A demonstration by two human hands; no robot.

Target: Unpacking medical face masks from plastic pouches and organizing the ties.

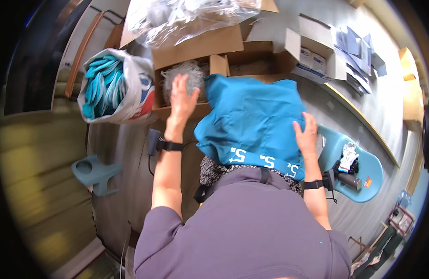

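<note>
A blue cloth (pixel 256 118) with white print along its near edge lies spread over my lap, somewhat creased. My left hand (pixel 182 103) is raised at its far left, fingers stretched and apart, with nothing in it. Behind those fingers, clear crinkled plastic pieces (pixel 196 74) fill part of an open cardboard box (pixel 200 110). At the cloth's right edge is my right hand (pixel 307 134), fingers extended and not closed; whether it presses on the fabric I cannot tell. Each wrist wears a black strap with a small device.
A white bag (pixel 139 88) full of teal items stands left of the boxes. A blue stool (pixel 370 179) at right bears a dark bottle (pixel 349 181) and a glove-like white item. Clear plastic wrap (pixel 191 21) covers the far box. A smaller open box (pixel 312 60) holds white packs.
</note>
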